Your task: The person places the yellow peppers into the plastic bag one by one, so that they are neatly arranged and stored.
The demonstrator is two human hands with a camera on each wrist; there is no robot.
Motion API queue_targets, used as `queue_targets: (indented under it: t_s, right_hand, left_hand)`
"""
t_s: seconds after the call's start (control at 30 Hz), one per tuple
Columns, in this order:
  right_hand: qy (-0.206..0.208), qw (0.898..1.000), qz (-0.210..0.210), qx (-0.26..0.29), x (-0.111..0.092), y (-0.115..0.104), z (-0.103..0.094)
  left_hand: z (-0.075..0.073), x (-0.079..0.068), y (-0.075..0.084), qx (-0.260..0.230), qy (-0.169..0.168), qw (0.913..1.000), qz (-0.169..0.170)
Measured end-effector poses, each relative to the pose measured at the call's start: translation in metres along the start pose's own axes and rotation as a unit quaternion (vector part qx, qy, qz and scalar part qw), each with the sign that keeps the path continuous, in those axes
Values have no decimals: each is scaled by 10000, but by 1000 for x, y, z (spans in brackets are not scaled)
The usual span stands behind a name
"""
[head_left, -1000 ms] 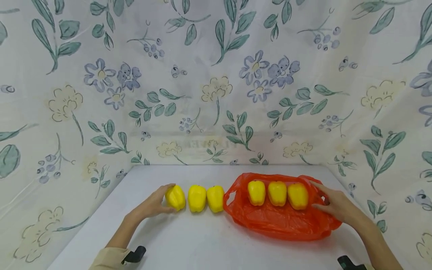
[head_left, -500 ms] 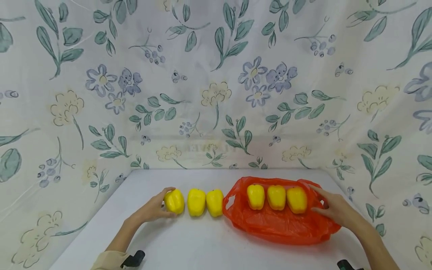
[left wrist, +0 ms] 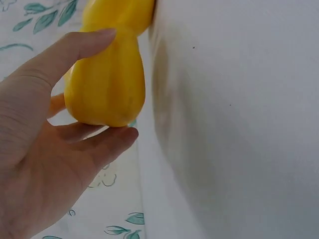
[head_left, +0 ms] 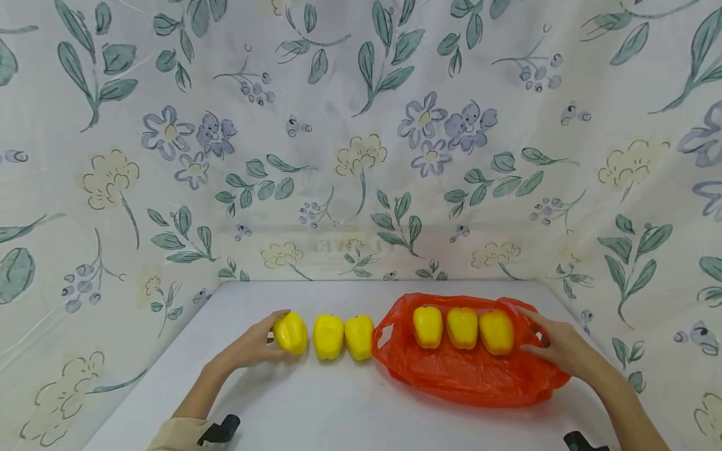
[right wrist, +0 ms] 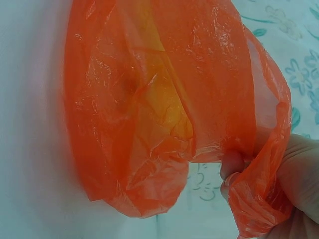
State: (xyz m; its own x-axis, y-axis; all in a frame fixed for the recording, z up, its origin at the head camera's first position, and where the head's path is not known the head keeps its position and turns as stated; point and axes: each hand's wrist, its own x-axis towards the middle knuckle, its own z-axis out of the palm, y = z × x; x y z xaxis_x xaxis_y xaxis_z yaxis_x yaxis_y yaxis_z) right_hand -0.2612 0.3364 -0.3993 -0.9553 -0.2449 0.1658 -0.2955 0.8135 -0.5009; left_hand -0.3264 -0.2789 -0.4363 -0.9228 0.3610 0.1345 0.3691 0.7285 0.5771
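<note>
My left hand grips the leftmost yellow bell pepper, which leans slightly in the grasp. In the left wrist view the thumb lies on the side of this bell pepper while the fingers curve under its end. To its right stand two more yellow bell peppers, a middle one and another by the bag's left handle. Three further bell peppers sit at the mouth of a red plastic bag. My right hand holds that bag at its right end, its handle bunched in the fingers in the right wrist view.
A white table lies under everything. Behind it and at both sides hangs a floral-patterned curtain. Black wrist straps or mounts show near both forearms at the bottom of the head view.
The left hand has shifted the gripped bell pepper very slightly left, away from the middle one. My right hand keeps its place on the bag. The head view has tilted a little.
</note>
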Motion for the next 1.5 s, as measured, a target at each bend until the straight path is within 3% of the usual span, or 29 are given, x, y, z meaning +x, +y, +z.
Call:
queue_targets:
  t_s: [0.2,0.53,0.83,1.1,1.3,1.5]
  right_hand:
    - [69,9999,-56,-120,-1,1,1]
    - [19,10000,-25,-48,-1,2,-1]
    - [7,10000,4,-5,0,1,-2]
    - [73,9998,-52,-157,-2,1,-1]
    - [-6,10000,6,-45,-3,-1,0]
    - [115,9993,-102,-330,-2,0,-4]
  left_hand:
    - [-12,-1,7,62,42,9999,139]
    - [-36,2,31,4,476,9976,504]
    - [-42,6,55,32,626,9943,859]
    - [-36,14,81,-39,482,9899,1334]
    - [-26,22,103,-200,54,9862,1645]
    - [-17,32,121,-215,-265,9825,1830]
